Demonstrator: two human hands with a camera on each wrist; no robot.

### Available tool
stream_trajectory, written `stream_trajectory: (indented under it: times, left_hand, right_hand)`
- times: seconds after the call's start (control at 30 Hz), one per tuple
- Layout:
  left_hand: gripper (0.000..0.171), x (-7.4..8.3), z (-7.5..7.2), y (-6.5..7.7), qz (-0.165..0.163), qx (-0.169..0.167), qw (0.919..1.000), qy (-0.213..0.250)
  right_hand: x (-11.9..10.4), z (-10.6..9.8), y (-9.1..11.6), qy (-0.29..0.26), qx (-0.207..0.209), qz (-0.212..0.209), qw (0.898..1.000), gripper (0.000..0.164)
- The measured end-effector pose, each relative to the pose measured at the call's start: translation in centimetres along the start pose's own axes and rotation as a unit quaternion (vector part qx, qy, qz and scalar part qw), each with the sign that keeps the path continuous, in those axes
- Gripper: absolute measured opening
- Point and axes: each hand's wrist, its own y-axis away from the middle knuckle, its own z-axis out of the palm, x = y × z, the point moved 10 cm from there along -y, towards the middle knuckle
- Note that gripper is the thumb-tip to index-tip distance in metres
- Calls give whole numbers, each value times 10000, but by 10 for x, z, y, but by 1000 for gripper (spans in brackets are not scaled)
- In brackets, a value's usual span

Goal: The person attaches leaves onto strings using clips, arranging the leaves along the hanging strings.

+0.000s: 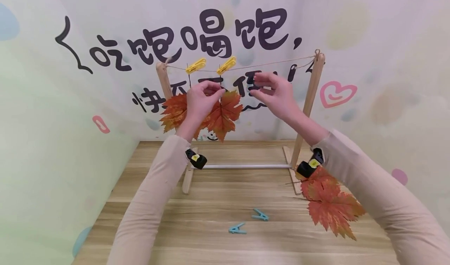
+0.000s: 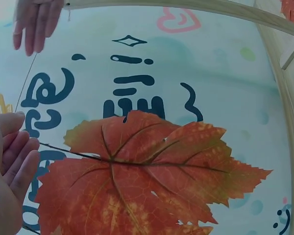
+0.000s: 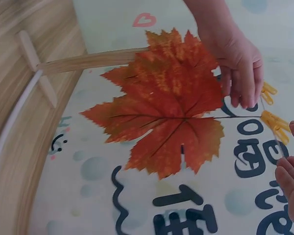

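Observation:
Two orange-red maple leaves hang by their stems from a thin string [image 1: 270, 63]. A yellow clothespin [image 1: 196, 66] holds the left leaf [image 1: 174, 112], and another yellow clothespin [image 1: 226, 65] holds the right leaf [image 1: 225, 116]. My left hand [image 1: 201, 101] is in front of the leaves, its loosely bent fingers beside the right leaf's stem; the right wrist view shows the fingertips [image 3: 250, 100] just apart from that stem. Farther right, below the string, my right hand [image 1: 277, 93] is raised with relaxed fingers and nothing between them. Part of the left leaf is hidden behind my left hand.
The string runs between two wooden posts, the right post [image 1: 311, 89] leaning outward. A white rod [image 1: 246, 166] joins their feet. Two blue clothespins [image 1: 260, 214] lie on the wooden table [image 1: 197, 233]. More maple leaves [image 1: 332, 204] lie under my right forearm. A printed wall stands behind.

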Motion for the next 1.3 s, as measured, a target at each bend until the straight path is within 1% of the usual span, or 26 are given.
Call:
stream_trajectory:
  times: [0.1, 0.17, 0.33, 0.43, 0.57, 0.67, 0.77, 0.9, 1.03, 1.3]
  left_hand:
    - [20, 3, 5, 6, 98, -120, 9999, 14]
    - [19, 4, 10, 10, 153, -168, 9997, -9]
    - [19, -2, 27, 23, 76, -373, 9992, 83]
    - [18, -11, 41, 32, -51, -511, 9985, 213]
    - [16, -24, 60, 45, -228, -613, 9974, 309]
    - [16, -32, 74, 55, -288, -707, 9966, 313]
    - [16, -38, 86, 64, -279, -802, 9960, 272]
    - [13, -47, 102, 76, -286, -936, 9947, 328]
    - [9, -58, 116, 87, -376, -1045, 9933, 318]
    - [9, -85, 142, 112, -726, -1255, 9890, 306]
  right_hand:
    - [14, -5, 12, 103, -160, 195, 9996, 42]
    - [22, -8, 19, 193, -218, 244, 9993, 42]
    - [43, -20, 38, 385, -187, 321, 9986, 42]
    - [60, -26, 54, 433, -234, 434, 9978, 42]
    - [88, -30, 76, 493, -455, 639, 9957, 44]
    - [109, -34, 93, 535, -559, 859, 9933, 46]
    - [126, -39, 110, 620, -616, 1026, 9909, 47]
    - [146, -47, 129, 706, -606, 1101, 9896, 47]
    - [164, -51, 146, 738, -567, 1215, 9882, 46]
    - [194, -52, 182, 647, -795, 1481, 9836, 49]
